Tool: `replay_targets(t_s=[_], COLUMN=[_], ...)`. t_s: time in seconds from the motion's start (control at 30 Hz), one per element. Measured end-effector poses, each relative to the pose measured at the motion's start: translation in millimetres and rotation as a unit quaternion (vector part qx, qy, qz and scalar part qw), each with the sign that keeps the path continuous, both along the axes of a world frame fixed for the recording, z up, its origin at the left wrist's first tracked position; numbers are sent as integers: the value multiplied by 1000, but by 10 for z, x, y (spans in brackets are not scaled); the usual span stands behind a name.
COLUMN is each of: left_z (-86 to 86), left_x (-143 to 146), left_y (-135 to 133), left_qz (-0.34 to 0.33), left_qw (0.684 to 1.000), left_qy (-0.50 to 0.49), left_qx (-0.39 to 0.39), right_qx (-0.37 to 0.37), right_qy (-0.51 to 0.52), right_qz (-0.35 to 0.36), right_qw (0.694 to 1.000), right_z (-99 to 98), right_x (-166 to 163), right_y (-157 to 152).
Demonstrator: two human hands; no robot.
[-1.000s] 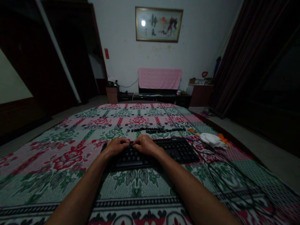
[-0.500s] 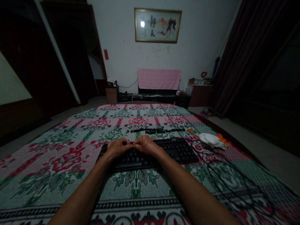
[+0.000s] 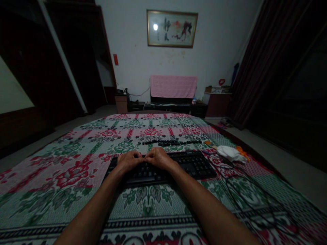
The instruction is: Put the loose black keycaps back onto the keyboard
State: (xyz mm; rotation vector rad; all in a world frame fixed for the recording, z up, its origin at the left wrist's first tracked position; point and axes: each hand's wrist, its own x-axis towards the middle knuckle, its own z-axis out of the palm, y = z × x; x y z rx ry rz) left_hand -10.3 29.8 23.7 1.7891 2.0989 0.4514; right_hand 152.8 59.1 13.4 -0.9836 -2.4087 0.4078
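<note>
A black keyboard (image 3: 190,166) lies across the near part of the table, with several of its key spots bare or hard to tell in the dim light. My left hand (image 3: 129,160) rests on its upper left part, fingers bent over the far rows and thumb pointing inward. Close beside it, my right hand (image 3: 158,158) is curled down over the upper middle, its thumb and fingertips drawn together near the left thumb. Whatever lies under the right fingertips is hidden. Beyond the keyboard, loose black keycaps (image 3: 168,143) form an uneven row.
A flowered tablecloth (image 3: 76,173) covers the table. To the right lie a brush (image 3: 209,144), a crumpled white cloth (image 3: 231,153), something orange (image 3: 242,153) and a looped black cable (image 3: 237,197). A pink cloth (image 3: 173,86) hangs over something by the far wall.
Both hands stay at nearly the same place on the keyboard. Nothing on the table has visibly moved.
</note>
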Motion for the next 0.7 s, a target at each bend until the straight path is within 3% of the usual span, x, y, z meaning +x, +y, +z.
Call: replay_targets(t_s=[0.27,0.7], left_z=[5,-25], left_x=[-9,-27], left_y=[2,5], left_qz=[-23,-16], left_qw=[1000,1000], left_qy=[1,-2], left_qx=[-6,12], right_qx=[-23,5], right_qy=[-5,-17], right_qz=[2,1], right_qw=[1000,1000], right_z=[23,43], right_x=[-9,8], right_y=[-11,-24])
